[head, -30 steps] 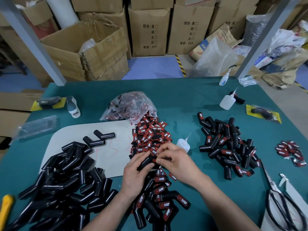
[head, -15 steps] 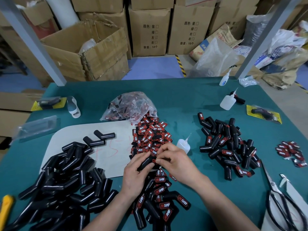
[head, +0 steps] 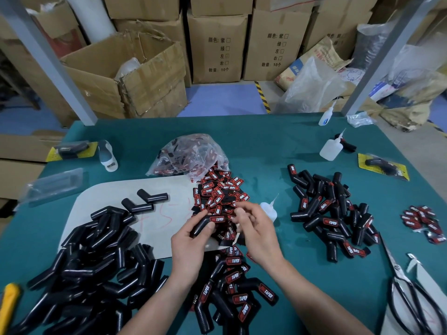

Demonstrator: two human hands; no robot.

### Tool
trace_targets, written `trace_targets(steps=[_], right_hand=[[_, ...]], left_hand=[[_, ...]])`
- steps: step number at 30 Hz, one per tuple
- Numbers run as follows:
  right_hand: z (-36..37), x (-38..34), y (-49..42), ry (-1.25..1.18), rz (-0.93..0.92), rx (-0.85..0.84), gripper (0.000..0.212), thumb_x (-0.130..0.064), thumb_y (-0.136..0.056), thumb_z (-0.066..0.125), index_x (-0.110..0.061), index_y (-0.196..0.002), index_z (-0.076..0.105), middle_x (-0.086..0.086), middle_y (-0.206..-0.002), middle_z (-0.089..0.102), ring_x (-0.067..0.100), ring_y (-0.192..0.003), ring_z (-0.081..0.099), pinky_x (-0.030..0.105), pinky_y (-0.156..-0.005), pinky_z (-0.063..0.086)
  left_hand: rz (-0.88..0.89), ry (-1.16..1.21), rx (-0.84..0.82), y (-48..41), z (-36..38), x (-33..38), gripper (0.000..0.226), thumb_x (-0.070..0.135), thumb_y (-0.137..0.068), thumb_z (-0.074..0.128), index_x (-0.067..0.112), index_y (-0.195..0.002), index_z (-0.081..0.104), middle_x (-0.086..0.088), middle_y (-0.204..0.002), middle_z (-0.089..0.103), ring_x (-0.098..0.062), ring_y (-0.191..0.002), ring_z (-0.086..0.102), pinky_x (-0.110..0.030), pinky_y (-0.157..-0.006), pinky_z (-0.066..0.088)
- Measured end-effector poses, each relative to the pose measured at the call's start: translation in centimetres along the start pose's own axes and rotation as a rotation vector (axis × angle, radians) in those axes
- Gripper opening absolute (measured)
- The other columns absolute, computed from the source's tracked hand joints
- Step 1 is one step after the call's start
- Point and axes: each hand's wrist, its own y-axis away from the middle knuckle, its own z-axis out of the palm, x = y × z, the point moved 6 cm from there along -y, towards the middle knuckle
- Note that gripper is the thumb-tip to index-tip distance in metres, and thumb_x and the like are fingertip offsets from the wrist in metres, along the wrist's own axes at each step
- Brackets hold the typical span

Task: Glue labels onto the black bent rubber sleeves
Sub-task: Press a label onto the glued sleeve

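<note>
One sleeve in hand: left hand (head: 191, 245) grips black bent sleeve (head: 204, 226) by its ribbed lower leg, thumb on top. It is held just above the near edge of the label pile (head: 217, 192). A red-and-black label (head: 219, 219) sits on its upper leg, facing up.

Right hand (head: 257, 229) is just beside the sleeve, fingers loosely curled over the labels; cannot tell if it pinches anything.

Handling, judged:
- Sleeve looks light, soft rubber, grippy rather than slick, not fragile.
- It likely squashes if squeezed hard.
- Best hold is the ribbed leg, away from the label, so wet glue isn't smeared.
- Labels look thin and bendy; take them by the edges.

Counts, going outward:
- One small glue bottle (head: 268, 209) touching or just behind the right hand.
- Two more, mid bottle (head: 330, 149) and far bottle (head: 325, 117): three total.
- Two lone bare sleeves (head: 145, 201) on the white mat (head: 101, 197).
- One bare pile (head: 92, 262) at left, too many to count.
- Two labelled heaps: near heap (head: 232, 286) and right heap (head: 333, 213).
- One label bag (head: 191, 155).
- One small label cluster (head: 423, 223) far right.
- One pair of scissors (head: 408, 298).

All sit on the green table (head: 266, 141).
</note>
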Motion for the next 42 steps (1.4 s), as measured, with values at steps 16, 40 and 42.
trace_targets(steps=[16, 40, 42], right_hand=[[2.8, 2.5, -2.8, -0.267, 0.020, -0.050, 0.012, -0.014, -0.084, 0.079, -0.021, -0.094, 0.081, -0.001, -0.108, 0.070, 0.016, -0.106, 0.067, 0.022, -0.090, 0.051], [2.4, 4.1, -3.1, -0.427, 0.046, -0.077, 0.005, -0.005, -0.086, 0.074, -0.006, -0.085, 0.078, 0.009, -0.109, 0.070, 0.017, -0.095, 0.067, 0.023, -0.079, 0.053], [2.4, 4.1, -3.1, -0.437, 0.034, -0.074, 0.005, -0.004, -0.086, 0.074, -0.006, -0.085, 0.078, 0.014, -0.111, 0.068, 0.019, -0.100, 0.067, 0.025, -0.084, 0.053]], left_hand=[[0.040, -0.052, 0.065, -2.7, 2.2, 0.2, 0.036, 0.009, -0.090, 0.078, 0.040, -0.108, 0.074, 0.015, -0.111, 0.077, 0.001, -0.108, 0.069, -0.009, -0.089, 0.049], [0.088, 0.044, -0.001, -2.0, 2.4, -0.5, 0.041, 0.002, -0.086, 0.078, 0.033, -0.113, 0.077, 0.003, -0.124, 0.073, -0.018, -0.119, 0.067, -0.028, -0.100, 0.055], [0.094, 0.050, -0.008, -1.9, 2.4, -0.3, 0.039, 0.011, -0.082, 0.079, 0.038, -0.111, 0.078, 0.006, -0.124, 0.073, -0.013, -0.119, 0.067, -0.023, -0.097, 0.054]])
